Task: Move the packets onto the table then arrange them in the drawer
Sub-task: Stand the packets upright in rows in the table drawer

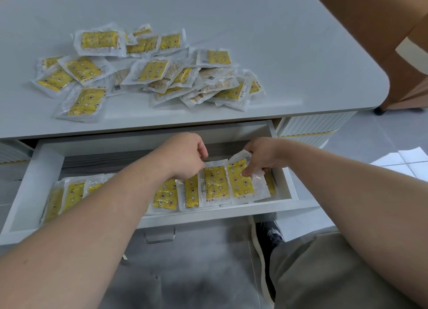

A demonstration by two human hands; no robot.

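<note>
Head view, right hand (264, 156) pinching packet (239, 181) in drawer (45, 169), left hand (183, 155) pinching neighbouring packet (215, 181).

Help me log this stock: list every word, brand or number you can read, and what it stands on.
None can be read.
Clear plastic packets with yellow star-print inserts on the white table: dark print along one edge, too blurred.
Same packets in the white drawer, including the one the right hand holds: too small.
Pale back-side packets in the pile: dark marks, illegible.
</note>
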